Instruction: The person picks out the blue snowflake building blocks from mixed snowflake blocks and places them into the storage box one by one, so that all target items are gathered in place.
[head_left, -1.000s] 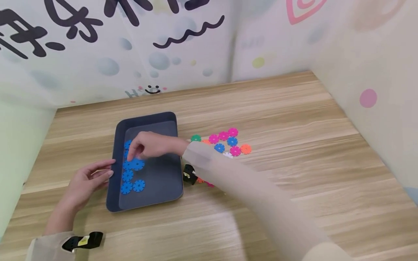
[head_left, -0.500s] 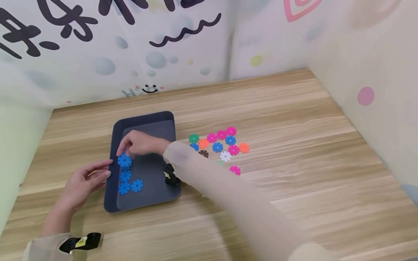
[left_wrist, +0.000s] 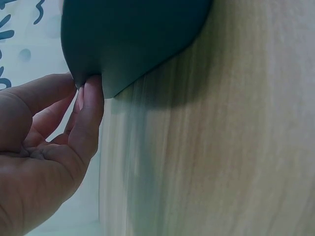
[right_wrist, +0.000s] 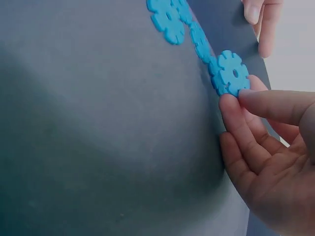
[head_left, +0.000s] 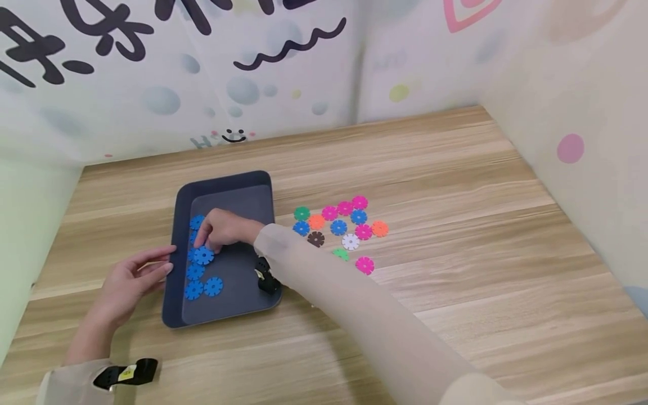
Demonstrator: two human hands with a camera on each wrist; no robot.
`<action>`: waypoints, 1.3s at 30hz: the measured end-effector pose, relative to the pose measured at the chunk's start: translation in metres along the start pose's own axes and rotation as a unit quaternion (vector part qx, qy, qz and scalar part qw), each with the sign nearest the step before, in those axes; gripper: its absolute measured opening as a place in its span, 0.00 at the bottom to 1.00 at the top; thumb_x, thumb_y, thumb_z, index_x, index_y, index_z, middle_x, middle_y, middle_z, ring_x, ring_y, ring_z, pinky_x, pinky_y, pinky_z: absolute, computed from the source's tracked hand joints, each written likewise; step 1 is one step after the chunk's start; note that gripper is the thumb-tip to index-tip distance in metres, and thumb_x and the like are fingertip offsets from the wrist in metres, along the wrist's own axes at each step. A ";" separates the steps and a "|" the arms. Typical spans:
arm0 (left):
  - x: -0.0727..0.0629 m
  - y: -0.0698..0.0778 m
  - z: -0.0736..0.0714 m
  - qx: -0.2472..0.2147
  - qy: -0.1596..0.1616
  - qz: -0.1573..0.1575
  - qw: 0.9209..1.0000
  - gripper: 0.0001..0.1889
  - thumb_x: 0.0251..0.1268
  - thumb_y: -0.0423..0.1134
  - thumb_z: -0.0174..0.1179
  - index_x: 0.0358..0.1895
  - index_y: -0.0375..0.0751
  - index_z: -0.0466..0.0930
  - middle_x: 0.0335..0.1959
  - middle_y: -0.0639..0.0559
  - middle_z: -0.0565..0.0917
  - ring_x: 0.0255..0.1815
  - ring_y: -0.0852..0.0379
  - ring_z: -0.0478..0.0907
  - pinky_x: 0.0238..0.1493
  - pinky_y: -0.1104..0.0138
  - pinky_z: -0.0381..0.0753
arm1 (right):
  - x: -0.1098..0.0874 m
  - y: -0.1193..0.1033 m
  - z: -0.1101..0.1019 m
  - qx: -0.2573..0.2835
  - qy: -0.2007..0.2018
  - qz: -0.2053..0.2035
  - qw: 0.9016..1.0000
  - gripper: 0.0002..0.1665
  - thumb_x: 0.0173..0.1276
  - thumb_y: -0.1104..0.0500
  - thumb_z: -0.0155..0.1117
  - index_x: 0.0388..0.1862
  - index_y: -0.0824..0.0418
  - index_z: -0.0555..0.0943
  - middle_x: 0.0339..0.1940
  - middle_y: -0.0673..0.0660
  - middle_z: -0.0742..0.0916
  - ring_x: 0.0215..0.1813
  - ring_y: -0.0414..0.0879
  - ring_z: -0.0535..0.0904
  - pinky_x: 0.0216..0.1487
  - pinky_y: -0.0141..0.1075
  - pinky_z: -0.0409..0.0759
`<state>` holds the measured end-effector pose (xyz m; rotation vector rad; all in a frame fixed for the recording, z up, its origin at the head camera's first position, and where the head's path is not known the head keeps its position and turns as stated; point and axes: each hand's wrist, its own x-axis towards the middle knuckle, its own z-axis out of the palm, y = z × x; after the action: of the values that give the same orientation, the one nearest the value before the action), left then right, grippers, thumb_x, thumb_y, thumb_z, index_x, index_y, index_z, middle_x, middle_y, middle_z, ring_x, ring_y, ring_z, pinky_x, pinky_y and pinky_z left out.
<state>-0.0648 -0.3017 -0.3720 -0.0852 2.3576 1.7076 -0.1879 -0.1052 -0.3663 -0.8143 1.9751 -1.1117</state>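
Observation:
My right hand (head_left: 223, 228) is inside the dark grey tray (head_left: 238, 301). It pinches a blue notched plastic disc (right_wrist: 234, 71) between thumb and fingertips, close over other blue discs along the tray's left side. Two more blue discs show nearer the front, a lower-left disc (head_left: 194, 290) and a neighbouring disc (head_left: 213, 286). At the tray's left rim, my left hand (head_left: 129, 281) holds the edge between thumb and fingers; the left wrist view shows this grip at the tray's rim (left_wrist: 133, 44). Part of the blue row is hidden behind the right hand.
Right of the tray, several loose discs lie on the wooden table (head_left: 455, 225), among them a pink disc (head_left: 364, 265), an orange disc (head_left: 380, 229), a white disc (head_left: 350, 242) and a brown disc (head_left: 316, 239). A printed wall (head_left: 243, 112) stands behind.
My right hand moved the blue disc left toward the tray's left wall, then slightly back right and down. The left hand stays on the rim.

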 end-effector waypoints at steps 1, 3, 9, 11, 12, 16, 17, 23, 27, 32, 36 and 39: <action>0.000 0.000 0.000 0.006 0.001 -0.001 1.000 0.19 0.65 0.37 0.56 0.60 0.45 0.73 0.42 0.65 0.77 0.40 0.71 0.78 0.36 0.75 0.79 | 0.000 0.000 0.000 -0.002 0.000 0.000 1.000 0.14 0.59 0.76 0.56 0.39 0.67 0.84 0.31 0.53 0.84 0.25 0.40 0.76 0.31 0.27 0.78; 0.000 0.001 0.000 0.012 0.001 -0.003 1.000 0.20 0.65 0.38 0.56 0.60 0.45 0.72 0.43 0.65 0.77 0.40 0.71 0.77 0.36 0.75 0.79 | 0.000 -0.001 0.000 -0.011 -0.003 0.001 1.000 0.13 0.59 0.76 0.56 0.38 0.66 0.84 0.30 0.52 0.84 0.24 0.40 0.76 0.31 0.27 0.78; 0.000 0.002 -0.001 0.011 0.002 -0.003 1.000 0.20 0.65 0.37 0.56 0.60 0.44 0.72 0.43 0.65 0.77 0.40 0.71 0.77 0.36 0.75 0.79 | 0.000 -0.003 -0.002 -0.057 -0.036 0.005 0.998 0.12 0.60 0.74 0.56 0.33 0.64 0.85 0.31 0.50 0.84 0.24 0.41 0.76 0.30 0.29 0.78; 0.000 0.003 -0.001 0.016 0.003 -0.003 1.000 0.20 0.65 0.38 0.56 0.60 0.44 0.72 0.44 0.65 0.76 0.40 0.72 0.77 0.36 0.75 0.79 | 0.000 -0.004 -0.002 -0.070 -0.048 0.007 0.996 0.12 0.60 0.74 0.56 0.33 0.64 0.85 0.30 0.50 0.84 0.24 0.41 0.76 0.29 0.29 0.77; 0.001 0.003 -0.001 0.019 0.003 -0.003 1.000 0.20 0.65 0.38 0.56 0.61 0.44 0.71 0.44 0.66 0.76 0.40 0.72 0.77 0.36 0.75 0.79 | 0.000 -0.004 -0.002 -0.075 -0.052 0.009 0.996 0.12 0.60 0.74 0.56 0.32 0.63 0.86 0.30 0.50 0.84 0.24 0.41 0.76 0.29 0.29 0.77; 0.001 0.004 -0.002 0.034 0.005 -0.004 0.999 0.21 0.65 0.39 0.55 0.61 0.45 0.71 0.44 0.66 0.76 0.40 0.72 0.77 0.37 0.75 0.79 | 0.000 -0.005 -0.002 -0.087 -0.060 0.018 0.994 0.13 0.59 0.74 0.56 0.31 0.63 0.86 0.29 0.50 0.84 0.22 0.42 0.74 0.24 0.29 0.72; 0.001 0.003 -0.002 0.035 0.005 -0.005 0.999 0.21 0.65 0.39 0.55 0.61 0.44 0.70 0.44 0.66 0.76 0.40 0.72 0.77 0.37 0.75 0.79 | 0.001 -0.006 -0.002 -0.091 -0.060 0.020 0.994 0.13 0.59 0.74 0.56 0.31 0.62 0.86 0.28 0.50 0.84 0.22 0.43 0.73 0.22 0.28 0.71; 0.001 0.003 -0.003 0.035 0.004 -0.006 0.999 0.21 0.65 0.39 0.55 0.62 0.45 0.70 0.43 0.66 0.76 0.40 0.72 0.77 0.37 0.75 0.79 | 0.002 -0.006 0.000 -0.119 -0.058 0.029 0.991 0.13 0.59 0.73 0.57 0.30 0.60 0.86 0.23 0.53 0.83 0.21 0.43 0.71 0.19 0.27 0.65; 0.000 0.003 -0.003 0.034 0.004 -0.004 0.999 0.21 0.65 0.38 0.55 0.62 0.45 0.70 0.43 0.66 0.76 0.40 0.72 0.77 0.37 0.75 0.79 | 0.003 -0.007 0.002 -0.129 -0.053 0.033 0.990 0.12 0.59 0.72 0.59 0.29 0.59 0.86 0.23 0.52 0.83 0.20 0.42 0.70 0.19 0.28 0.66; 0.000 0.003 -0.002 0.034 0.004 -0.001 0.999 0.21 0.65 0.38 0.56 0.61 0.45 0.71 0.44 0.65 0.76 0.40 0.72 0.77 0.37 0.75 0.79 | 0.002 -0.007 0.003 -0.131 -0.051 0.034 0.989 0.10 0.60 0.71 0.60 0.29 0.60 0.85 0.25 0.50 0.84 0.22 0.41 0.72 0.21 0.27 0.68; 0.000 0.003 -0.001 0.035 0.004 -0.003 0.999 0.20 0.65 0.38 0.56 0.61 0.45 0.71 0.43 0.66 0.76 0.40 0.71 0.77 0.37 0.75 0.79 | 0.000 -0.006 0.003 -0.128 -0.052 0.025 0.990 0.09 0.60 0.70 0.60 0.31 0.61 0.86 0.24 0.52 0.84 0.22 0.41 0.72 0.22 0.27 0.70; -0.001 0.002 -0.001 0.026 0.004 -0.005 1.000 0.20 0.65 0.38 0.56 0.60 0.46 0.72 0.43 0.66 0.77 0.40 0.71 0.77 0.36 0.75 0.79 | -0.001 -0.006 0.003 -0.120 -0.048 0.019 0.991 0.08 0.60 0.69 0.61 0.32 0.62 0.86 0.24 0.52 0.83 0.23 0.40 0.74 0.25 0.26 0.73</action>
<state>-0.0645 -0.3017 -0.3693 -0.0948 2.4010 1.6428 -0.1835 -0.1081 -0.3621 -0.9323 2.0581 -0.8069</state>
